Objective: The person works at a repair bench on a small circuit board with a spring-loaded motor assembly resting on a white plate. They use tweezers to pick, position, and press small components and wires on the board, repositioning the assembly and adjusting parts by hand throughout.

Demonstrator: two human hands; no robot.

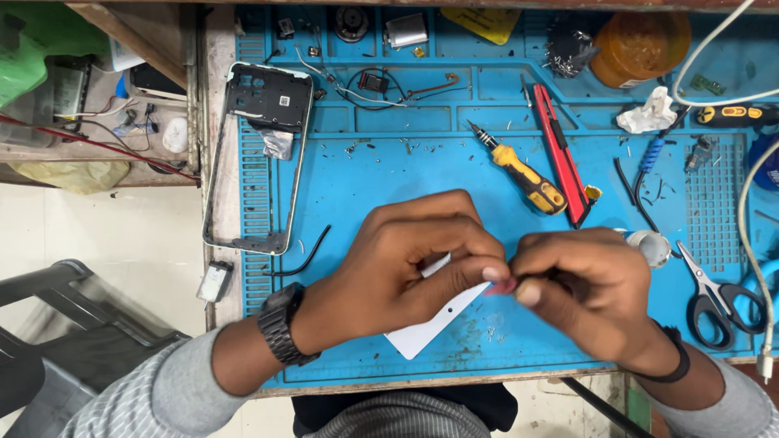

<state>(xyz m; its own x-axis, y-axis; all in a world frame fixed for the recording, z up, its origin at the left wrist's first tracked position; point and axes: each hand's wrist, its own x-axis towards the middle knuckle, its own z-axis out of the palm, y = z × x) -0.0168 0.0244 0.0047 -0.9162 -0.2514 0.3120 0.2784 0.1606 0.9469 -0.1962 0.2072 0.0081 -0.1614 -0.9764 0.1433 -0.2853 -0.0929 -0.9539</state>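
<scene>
Head view: left hand (406,264) grips white card (430,324); right hand (584,288) pinches its red tab (501,285).

On the mat (365,186), the phone frame (258,154) lies left, the screwdriver (519,172) behind the hands, the scissors (718,296) right.

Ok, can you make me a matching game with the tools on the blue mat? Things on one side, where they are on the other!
Things:
1. scissors
2. yellow screwdriver
3. phone frame
4. white card

Places:
A. at the mat's left edge
B. held in the left hand, meeting the right hand
C. at the right side of the blue mat
D. just left of the red cutter

Pairs: 1-C, 2-D, 3-A, 4-B
</scene>
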